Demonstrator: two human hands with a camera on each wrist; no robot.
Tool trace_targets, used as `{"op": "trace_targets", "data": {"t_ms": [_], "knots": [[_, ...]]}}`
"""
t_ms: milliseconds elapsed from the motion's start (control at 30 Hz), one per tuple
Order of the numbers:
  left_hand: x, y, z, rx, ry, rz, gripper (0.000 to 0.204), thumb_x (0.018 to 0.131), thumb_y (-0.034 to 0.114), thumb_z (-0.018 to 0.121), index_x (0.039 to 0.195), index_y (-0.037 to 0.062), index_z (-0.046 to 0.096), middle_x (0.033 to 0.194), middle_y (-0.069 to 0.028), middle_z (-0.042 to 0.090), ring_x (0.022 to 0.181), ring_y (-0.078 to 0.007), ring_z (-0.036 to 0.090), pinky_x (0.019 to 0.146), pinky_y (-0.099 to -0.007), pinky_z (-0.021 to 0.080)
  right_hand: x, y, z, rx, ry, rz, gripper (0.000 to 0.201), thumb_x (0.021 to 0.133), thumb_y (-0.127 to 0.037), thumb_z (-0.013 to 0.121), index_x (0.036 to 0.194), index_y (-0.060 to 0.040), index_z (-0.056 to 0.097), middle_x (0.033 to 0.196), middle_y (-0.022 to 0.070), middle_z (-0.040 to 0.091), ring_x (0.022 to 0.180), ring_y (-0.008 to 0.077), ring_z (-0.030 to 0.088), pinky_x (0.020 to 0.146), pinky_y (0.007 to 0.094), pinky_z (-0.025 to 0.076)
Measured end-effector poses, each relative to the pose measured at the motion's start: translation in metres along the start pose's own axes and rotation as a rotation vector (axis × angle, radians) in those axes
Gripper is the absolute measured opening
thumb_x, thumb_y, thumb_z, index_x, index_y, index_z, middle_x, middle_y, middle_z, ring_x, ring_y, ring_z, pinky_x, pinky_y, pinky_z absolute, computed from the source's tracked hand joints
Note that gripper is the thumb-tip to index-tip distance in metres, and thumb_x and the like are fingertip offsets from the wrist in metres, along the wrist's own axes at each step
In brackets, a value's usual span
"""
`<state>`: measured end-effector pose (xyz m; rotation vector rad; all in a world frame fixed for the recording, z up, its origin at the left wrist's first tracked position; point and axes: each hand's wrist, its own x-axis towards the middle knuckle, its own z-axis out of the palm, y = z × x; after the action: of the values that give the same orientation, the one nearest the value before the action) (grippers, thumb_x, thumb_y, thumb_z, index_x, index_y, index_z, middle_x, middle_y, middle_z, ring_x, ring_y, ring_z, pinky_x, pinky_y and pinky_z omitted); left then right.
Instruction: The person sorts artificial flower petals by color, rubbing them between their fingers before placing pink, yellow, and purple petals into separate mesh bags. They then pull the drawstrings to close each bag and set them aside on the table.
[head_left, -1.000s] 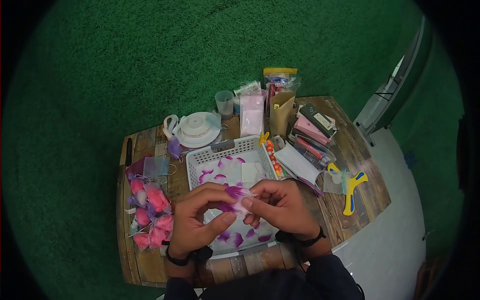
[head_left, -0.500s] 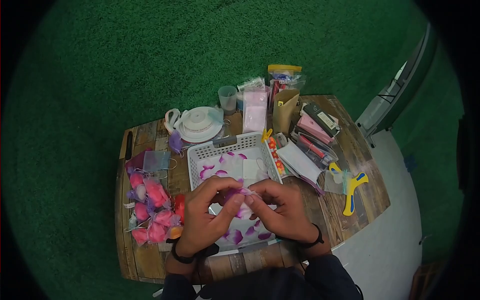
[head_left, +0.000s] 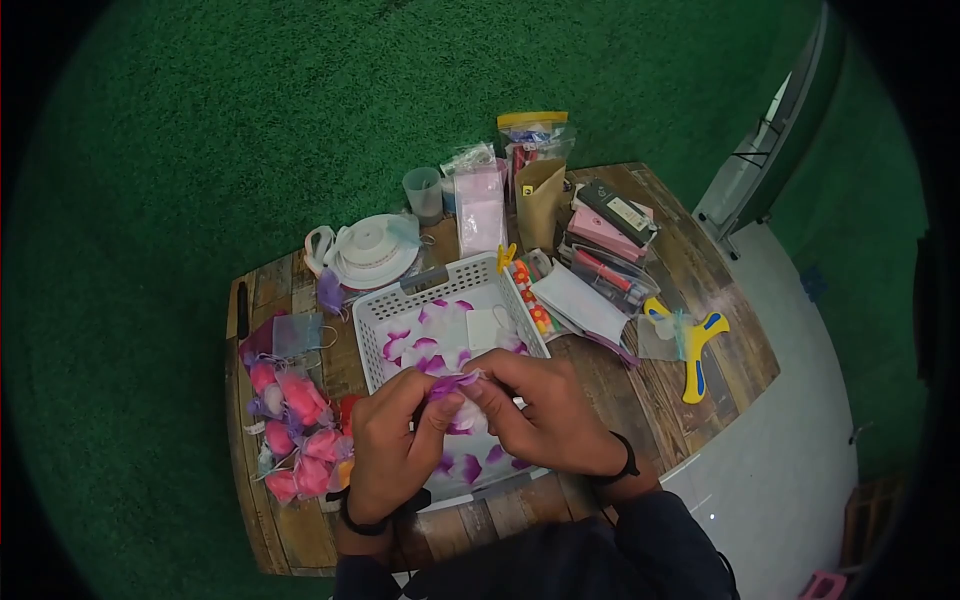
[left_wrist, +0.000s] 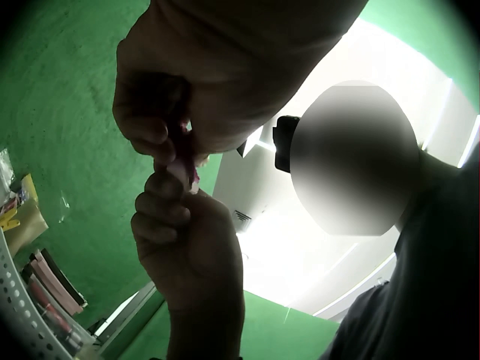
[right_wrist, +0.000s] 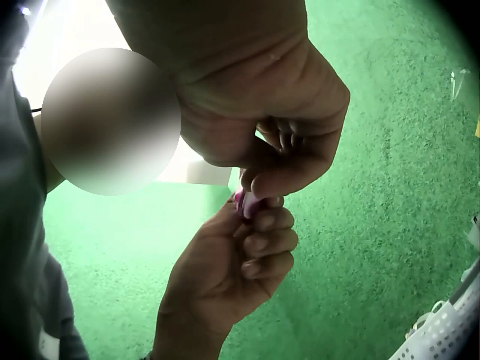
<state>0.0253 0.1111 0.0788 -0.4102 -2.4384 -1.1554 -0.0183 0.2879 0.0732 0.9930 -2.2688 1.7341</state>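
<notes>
Over the white plastic basket (head_left: 372, 345), both hands meet at a small bundle of purple-and-white fabric petals (head_left: 466, 417). My left hand (head_left: 393, 425) pinches its left side between thumb and fingers. From the right, my right hand (head_left: 545, 408) pinches the upper edge with thumb and curled fingers. In the left wrist view the purple-edged petals (left_wrist: 182, 171) show between the fingertips of both hands. The right wrist view has a pinkish-purple bit (right_wrist: 249, 204) of them, the rest covered by fingers. More loose petals (head_left: 428, 362) lie in the basket, near a white card (head_left: 485, 328).
Left of the basket lie pink-filled sheer pouches (head_left: 303, 398). A ribbon spool (head_left: 372, 250) and a plastic cup (head_left: 424, 195) stand behind. At right are a paper bag (head_left: 540, 200), stacked boxes (head_left: 612, 225), a white packet (head_left: 584, 305) and a yellow-blue three-armed toy (head_left: 695, 350).
The hands have drawn together and the fingers have shifted along the petals, bunching them more tightly. The head view has turned slightly, so the table sits further left.
</notes>
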Motion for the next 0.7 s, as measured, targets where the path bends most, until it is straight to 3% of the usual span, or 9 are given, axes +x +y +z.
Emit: {"op": "trace_targets", "data": {"t_ms": [67, 233, 400, 500, 567, 700], "knots": [[-0.001, -0.001, 0.003, -0.23, -0.004, -0.036, 0.016, 0.089, 0.012, 0.069, 0.086, -0.0009, 0.06, 0.068, -0.013, 0.056, 0.055, -0.0256, 0.055, 0.049, -0.0339, 0.04, 0.002, -0.001, 0.001, -0.017, 0.021, -0.058, 0.01, 0.094, -0.009, 0.062, 0.093, 0.0016, 0.064, 0.066, 0.0106, 0.062, 0.055, 0.014, 0.061, 0.051, 0.0273, 0.045], [-0.003, 0.001, -0.001, -0.069, -0.014, -0.021, 0.021, 0.09, 0.014, 0.07, 0.082, -0.0015, 0.057, 0.064, -0.0126, 0.053, 0.052, -0.024, 0.052, 0.048, -0.034, 0.038, 0.0, -0.005, 0.003, -0.051, -0.025, 0.081, 0.017, 0.095, -0.014, 0.062, 0.085, -0.0003, 0.059, 0.06, 0.0106, 0.053, 0.049, 0.0159, 0.051, 0.048, 0.0309, 0.039], [-0.002, 0.005, 0.006, -0.112, 0.036, 0.012, 0.022, 0.092, 0.014, 0.068, 0.081, -0.0011, 0.056, 0.062, -0.0126, 0.053, 0.049, -0.0246, 0.051, 0.047, -0.0343, 0.038, 0.0, -0.001, 0.007, -0.042, 0.022, 0.062, 0.016, 0.096, -0.013, 0.06, 0.086, -0.001, 0.058, 0.06, 0.0117, 0.051, 0.05, 0.0185, 0.05, 0.049, 0.0323, 0.039], [-0.003, 0.005, 0.007, -0.203, 0.049, -0.06, 0.022, 0.094, 0.014, 0.064, 0.081, -0.0007, 0.055, 0.061, -0.014, 0.052, 0.048, -0.0271, 0.051, 0.046, -0.0355, 0.038, 0.001, 0.002, 0.005, -0.037, 0.035, 0.077, 0.016, 0.097, -0.014, 0.059, 0.087, -0.0011, 0.058, 0.062, 0.0121, 0.052, 0.052, 0.0198, 0.051, 0.051, 0.0321, 0.04], [-0.006, -0.002, 0.002, -0.086, -0.052, -0.064, 0.024, 0.094, 0.015, 0.065, 0.08, -0.0004, 0.053, 0.061, -0.015, 0.052, 0.049, -0.029, 0.052, 0.046, -0.0357, 0.038, 0.001, 0.003, 0.005, -0.05, 0.023, 0.09, 0.016, 0.097, -0.014, 0.058, 0.088, -0.0011, 0.058, 0.063, 0.012, 0.053, 0.053, 0.02, 0.051, 0.051, 0.032, 0.04], [-0.006, 0.001, 0.005, -0.006, 0.004, 0.008, 0.027, 0.094, 0.016, 0.065, 0.078, 0.0, 0.051, 0.061, -0.0154, 0.051, 0.048, -0.0308, 0.05, 0.046, -0.0361, 0.038, 0.0, 0.003, 0.006, -0.036, 0.023, 0.094, 0.018, 0.099, -0.015, 0.057, 0.088, -0.0007, 0.059, 0.063, 0.0104, 0.053, 0.054, 0.0165, 0.049, 0.052, 0.0308, 0.04]]}}
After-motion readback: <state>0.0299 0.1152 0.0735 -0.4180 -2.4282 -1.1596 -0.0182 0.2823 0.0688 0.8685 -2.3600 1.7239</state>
